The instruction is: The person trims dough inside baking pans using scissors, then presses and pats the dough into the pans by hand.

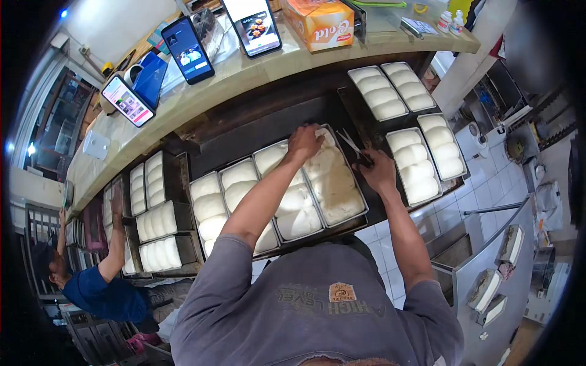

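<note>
Several right hand point(378, 171) fingers curl round scissors point(349, 144) | left hand point(305, 144) fingers bent, cannot tell if pinching | at their tips, far end of tan-patched dough point(332, 183) | right of right fingers, panned white dough point(414, 166)

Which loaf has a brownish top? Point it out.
The loaf by the left hand, right end of the middle row; the other loaves look pale.

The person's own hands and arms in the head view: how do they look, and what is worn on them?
The left hand and right hand are bare, with no glove visible. No watch or bracelet shows. Short, loose grey sleeves end near the elbows, leaving the forearms uncovered.
</note>
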Tool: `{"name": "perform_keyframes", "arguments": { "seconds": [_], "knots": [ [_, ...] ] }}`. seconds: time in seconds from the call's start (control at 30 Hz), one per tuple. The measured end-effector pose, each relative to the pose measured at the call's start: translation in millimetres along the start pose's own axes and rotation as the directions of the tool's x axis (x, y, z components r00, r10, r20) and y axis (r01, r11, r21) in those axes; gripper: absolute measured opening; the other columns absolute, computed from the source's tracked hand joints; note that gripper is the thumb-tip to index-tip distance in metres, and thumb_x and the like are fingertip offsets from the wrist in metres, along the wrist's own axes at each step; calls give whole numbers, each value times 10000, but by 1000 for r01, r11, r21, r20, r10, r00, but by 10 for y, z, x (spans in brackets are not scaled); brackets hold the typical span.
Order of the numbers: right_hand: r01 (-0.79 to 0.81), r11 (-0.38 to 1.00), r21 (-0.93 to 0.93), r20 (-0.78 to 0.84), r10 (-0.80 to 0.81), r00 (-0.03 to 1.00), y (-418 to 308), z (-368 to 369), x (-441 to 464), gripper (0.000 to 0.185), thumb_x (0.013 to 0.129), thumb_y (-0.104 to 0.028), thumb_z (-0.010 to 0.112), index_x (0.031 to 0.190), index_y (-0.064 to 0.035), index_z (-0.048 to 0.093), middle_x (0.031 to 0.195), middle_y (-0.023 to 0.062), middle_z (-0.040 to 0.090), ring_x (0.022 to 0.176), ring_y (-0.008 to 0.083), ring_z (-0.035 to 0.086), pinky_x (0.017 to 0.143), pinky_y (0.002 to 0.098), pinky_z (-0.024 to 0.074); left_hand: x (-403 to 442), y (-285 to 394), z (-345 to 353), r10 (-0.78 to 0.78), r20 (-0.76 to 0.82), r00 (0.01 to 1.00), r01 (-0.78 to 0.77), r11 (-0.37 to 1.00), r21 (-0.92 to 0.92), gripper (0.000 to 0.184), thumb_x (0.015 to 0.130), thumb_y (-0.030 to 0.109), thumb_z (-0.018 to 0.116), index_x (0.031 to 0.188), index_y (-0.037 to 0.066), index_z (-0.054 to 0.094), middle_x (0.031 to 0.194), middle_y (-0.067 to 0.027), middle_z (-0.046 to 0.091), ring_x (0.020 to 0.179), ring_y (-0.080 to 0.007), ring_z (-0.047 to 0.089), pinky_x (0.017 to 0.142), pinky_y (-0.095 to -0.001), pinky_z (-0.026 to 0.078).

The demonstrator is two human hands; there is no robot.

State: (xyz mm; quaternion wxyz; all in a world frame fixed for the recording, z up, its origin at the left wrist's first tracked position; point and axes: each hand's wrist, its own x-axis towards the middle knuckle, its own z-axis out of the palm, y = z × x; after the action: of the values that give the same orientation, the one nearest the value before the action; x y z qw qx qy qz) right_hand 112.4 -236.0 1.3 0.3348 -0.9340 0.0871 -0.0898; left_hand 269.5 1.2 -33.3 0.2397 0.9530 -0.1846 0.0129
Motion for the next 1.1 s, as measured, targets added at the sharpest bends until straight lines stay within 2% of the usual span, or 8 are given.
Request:
{"name": "perform_keyframes", "arguments": {
  "seconds": [0.07, 0.23, 0.4, 0.57, 0.7, 0.9, 1.07, 1.1],
  "knots": [
    [-15, 1000, 17, 11, 15, 1000, 59, 2, -57, 416, 798, -239, 811, 1198, -134, 771, 1153, 107, 762, 1012, 366, 707, 914, 437, 536, 56, -4, 118, 16, -32, 999, -13, 996, 89, 358, 941, 355, 704, 1246, 179, 768, 1112, -121, 785, 845, -368, 720, 785, -477, 593],
    [61, 997, 57, -47, -58, 997, 209, 73, 20, 433, 774, -253, 890, 1169, -109, 785, 984, 151, 733, 835, 372, 701, 774, 433, 562, 133, 32, 76, -40, 97, 994, 21, 982, 187, 306, 939, 311, 690, 1202, 173, 763, 1113, -147, 774, 918, -403, 745, 807, -522, 592],
    [122, 992, -23, -24, -123, 992, 211, 18, 171, 445, 774, -291, 882, 1176, -124, 788, 1027, 142, 764, 900, 369, 723, 812, 425, 570, 146, 168, -42, -62, 132, 989, 35, 980, 197, 290, 971, 316, 645, 1160, 126, 756, 1108, -150, 782, 912, -407, 742, 830, -509, 592],
    [73, 992, -98, 121, -61, 991, 182, 106, 420, 418, 813, -313, 767, 1205, -169, 783, 1099, 116, 774, 1033, 354, 718, 932, 446, 539, 144, 70, -60, -50, -17, 999, 51, 990, 130, 239, 1002, 273, 624, 1095, 81, 732, 1051, -131, 786, 866, -384, 746, 797, -474, 593],
    [152, 978, -143, 155, -130, 979, 215, 236, 539, 422, 804, -334, 753, 1197, -186, 792, 1088, 111, 785, 1031, 344, 723, 939, 460, 538, 140, -115, -1, -52, 5, 999, 52, 959, -279, 199, 1033, 220, 605, 1082, 54, 703, 996, -86, 785, 795, -302, 733, 743, -419, 580],
    [222, 949, -224, 218, -173, 960, -29, 281, 685, 387, 800, -229, 763, 1182, -185, 800, 1075, 64, 805, 986, 339, 740, 867, 428, 574, 9, 39, -188, -88, 50, 995, 100, 914, -393, 151, 1036, 171, 606, 1077, 50, 687, 972, -69, 771, 766, -205, 691, 709, -338, 547],
    [275, 951, -141, 211, -243, 947, 76, 561, 855, 394, 801, -264, 756, 1183, -179, 800, 1079, 68, 805, 970, 334, 735, 892, 437, 560, -157, 24, -252, -145, 56, 988, 144, 720, -679, 132, 1017, 132, 602, 1074, 45, 683, 971, -75, 760, 756, -159, 651, 690, -287, 517],
    [290, 954, -78, 192, -271, 943, 79, 538, 825, 396, 804, -276, 754, 1185, -178, 801, 1074, 72, 800, 953, 334, 730, 894, 438, 553, -242, 19, -278, -170, 18, 985, 119, 611, -783, 127, 1018, 129, 599, 1058, 45, 686, 957, -74, 750, 750, -154, 638, 682, -283, 508]
  ]
}}
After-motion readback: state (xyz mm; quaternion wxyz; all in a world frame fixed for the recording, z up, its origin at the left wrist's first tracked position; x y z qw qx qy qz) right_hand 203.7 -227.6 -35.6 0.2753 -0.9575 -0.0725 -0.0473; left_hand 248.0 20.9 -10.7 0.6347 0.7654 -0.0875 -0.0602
